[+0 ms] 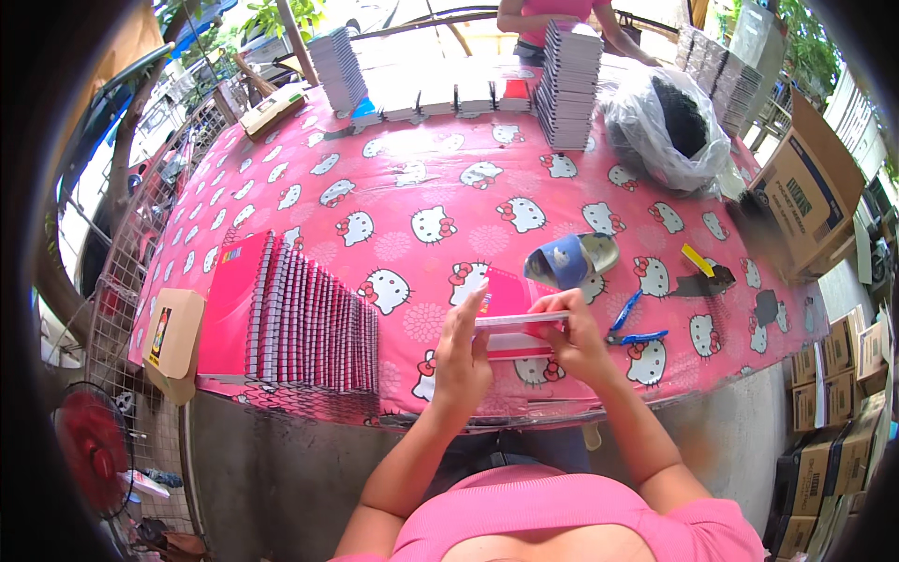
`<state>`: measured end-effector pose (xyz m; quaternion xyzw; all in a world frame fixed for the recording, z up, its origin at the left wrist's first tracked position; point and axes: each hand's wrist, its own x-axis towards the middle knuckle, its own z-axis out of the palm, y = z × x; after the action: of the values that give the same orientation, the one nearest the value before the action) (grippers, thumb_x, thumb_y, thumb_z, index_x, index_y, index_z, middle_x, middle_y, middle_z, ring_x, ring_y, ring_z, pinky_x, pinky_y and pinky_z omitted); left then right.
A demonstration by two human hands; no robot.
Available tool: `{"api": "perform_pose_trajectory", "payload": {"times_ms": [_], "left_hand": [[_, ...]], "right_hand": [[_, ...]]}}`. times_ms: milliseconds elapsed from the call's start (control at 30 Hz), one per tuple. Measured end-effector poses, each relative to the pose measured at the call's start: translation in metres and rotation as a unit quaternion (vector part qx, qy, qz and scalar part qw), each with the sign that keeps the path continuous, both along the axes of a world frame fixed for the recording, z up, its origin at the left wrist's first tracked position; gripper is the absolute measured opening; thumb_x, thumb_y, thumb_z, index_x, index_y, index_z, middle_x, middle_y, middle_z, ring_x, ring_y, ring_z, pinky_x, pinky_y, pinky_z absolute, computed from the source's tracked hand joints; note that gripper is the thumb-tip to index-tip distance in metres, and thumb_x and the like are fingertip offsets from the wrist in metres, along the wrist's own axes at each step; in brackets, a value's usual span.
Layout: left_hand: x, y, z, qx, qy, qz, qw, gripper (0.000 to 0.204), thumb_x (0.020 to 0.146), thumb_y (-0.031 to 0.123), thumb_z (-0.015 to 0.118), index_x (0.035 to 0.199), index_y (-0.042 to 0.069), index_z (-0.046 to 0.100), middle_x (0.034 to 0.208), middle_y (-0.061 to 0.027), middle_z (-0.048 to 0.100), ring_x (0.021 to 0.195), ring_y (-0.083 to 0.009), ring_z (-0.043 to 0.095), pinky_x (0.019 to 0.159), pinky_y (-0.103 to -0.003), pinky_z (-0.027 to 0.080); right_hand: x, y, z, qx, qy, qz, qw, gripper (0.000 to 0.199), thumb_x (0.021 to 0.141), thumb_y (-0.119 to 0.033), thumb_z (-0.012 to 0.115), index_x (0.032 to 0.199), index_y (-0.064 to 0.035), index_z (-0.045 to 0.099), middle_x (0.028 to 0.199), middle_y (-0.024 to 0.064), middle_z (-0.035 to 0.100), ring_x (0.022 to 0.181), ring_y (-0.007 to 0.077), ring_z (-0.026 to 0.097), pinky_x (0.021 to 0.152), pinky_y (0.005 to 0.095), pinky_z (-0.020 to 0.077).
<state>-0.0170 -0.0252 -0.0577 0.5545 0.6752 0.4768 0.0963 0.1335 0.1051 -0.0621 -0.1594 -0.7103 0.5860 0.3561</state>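
Just above the table's near edge, my left hand [461, 354] and my right hand [575, 339] hold a pink-covered notebook [520, 323] between them, its white page edges facing me. My left fingers stretch up along its left end, with the thumb on the near side. At the other end, my right fingers and thumb close round it. Behind it, a pink cover [508, 288] shows partly on the table. To the right lie blue-handled pliers [637, 323] and a blue, cat-printed, open-ended thing [569, 260]. A row of pink spiral notebooks [314, 328] stands left of my hands.
Stacked notebooks [567, 89] rise at the far side near another person [552, 19]. A plastic bag [670, 126] with black contents and an open carton [810, 192] are at the right. A yellow tool [697, 260] lies closer. A red fan [91, 450] stands lower left.
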Motion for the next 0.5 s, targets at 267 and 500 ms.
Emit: {"api": "perform_pose_trajectory", "payload": {"times_ms": [267, 500], "left_hand": [[0.039, 0.027, 0.043, -0.027, 0.221, 0.152, 0.963, 0.036, 0.08, 0.015, 0.071, 0.116, 0.016, 0.064, 0.12, -0.0129, 0.059, 0.114, -0.029, 0.053, 0.101, -0.051, 0.031], [0.022, 0.04, 0.036, -0.032, 0.097, 0.051, 0.993, 0.013, 0.08, 0.026, 0.071, 0.092, 0.02, 0.071, 0.088, 0.0067, 0.067, 0.09, -0.0175, 0.058, 0.099, -0.065, 0.02]], "right_hand": [[-0.004, 0.001, -0.022, 0.076, -0.058, -0.083, 0.992, 0.032, 0.078, 0.01, 0.063, 0.101, -0.0059, 0.048, 0.101, 0.0105, 0.059, 0.095, 0.0184, 0.059, 0.081, 0.0317, 0.0497], [0.16, 0.17, -0.008, 0.353, -0.365, -0.534, 0.676, 0.029, 0.069, -0.017, 0.079, 0.091, -0.0027, 0.068, 0.096, 0.0174, 0.063, 0.087, 0.0332, 0.06, 0.082, 0.0425, 0.0461]]}}
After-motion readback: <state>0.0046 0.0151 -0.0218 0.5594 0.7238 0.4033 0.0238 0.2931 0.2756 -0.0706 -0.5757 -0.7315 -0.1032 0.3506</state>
